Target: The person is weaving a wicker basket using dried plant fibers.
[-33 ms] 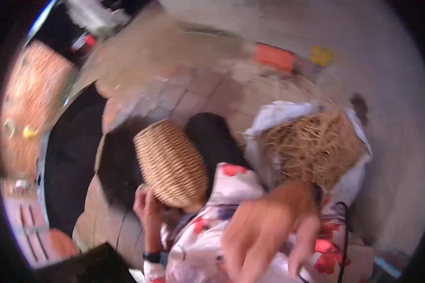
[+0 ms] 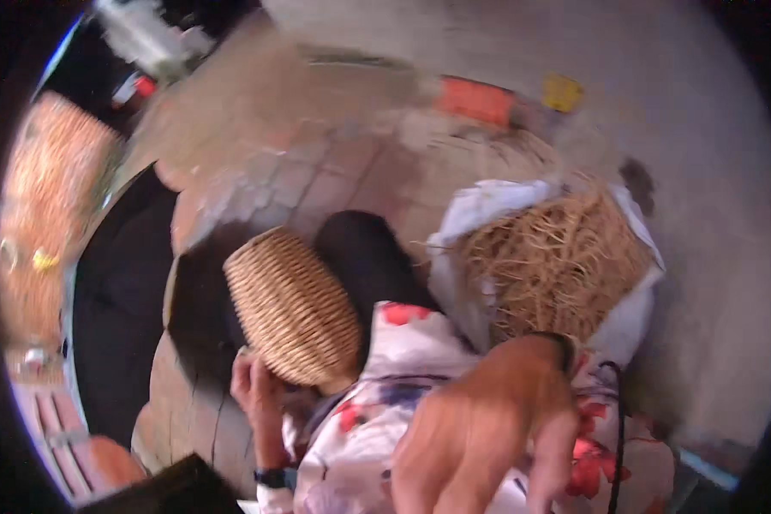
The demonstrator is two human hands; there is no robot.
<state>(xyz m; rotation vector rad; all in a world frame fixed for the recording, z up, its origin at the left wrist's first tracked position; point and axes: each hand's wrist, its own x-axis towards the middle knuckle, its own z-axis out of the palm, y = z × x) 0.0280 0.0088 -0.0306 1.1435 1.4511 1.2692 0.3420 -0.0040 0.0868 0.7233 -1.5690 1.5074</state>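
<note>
Nothing has shifted since the earlier frame: the left hand (image 2: 261, 390) still cups the lower edge of a woven basket (image 2: 293, 306), fingers closed against it, above the lap. The right hand (image 2: 480, 437) hangs blurred near the lens, fingers loosely spread, holding nothing. Straw (image 2: 557, 257) fills a white bag (image 2: 488, 206) beside it. Beyond lie an orange rectangle (image 2: 475, 100) and a yellow square (image 2: 563, 92) on the floor.
</note>
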